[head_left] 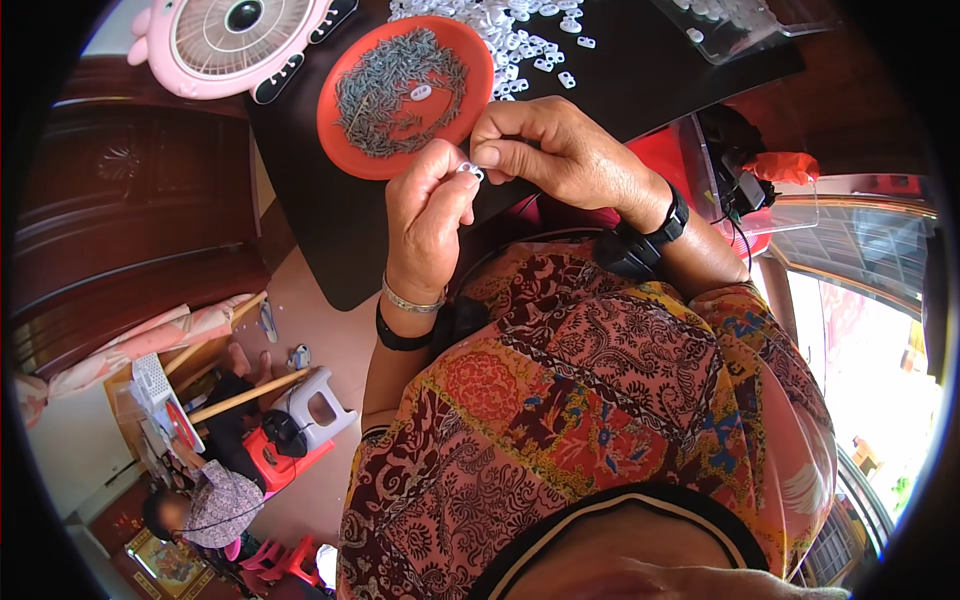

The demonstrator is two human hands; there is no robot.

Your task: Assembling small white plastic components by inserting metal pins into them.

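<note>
My left hand (428, 215) pinches a small white plastic piece (470, 171) with holes in it between thumb and fingers. Close against it, my right hand (560, 150) has its thumb and forefinger pressed together; whatever they hold, if anything, is too small to make out. Just beyond both hands sits a round orange-red plate (335, 150) heaped with small grey screw-like pieces (385, 85). One white piece (420, 92) lies on top of that heap. A loose pile of similar white pieces (515, 40) is spread over the table behind the plate.
The black table (335, 250) has a corner near my left arm. A pink fan (245, 40) stands at its far left, a clear plastic box (740, 35) at its far right. Clear and red containers (690, 165) are beyond my right forearm. Another person (215, 500) sits at lower left.
</note>
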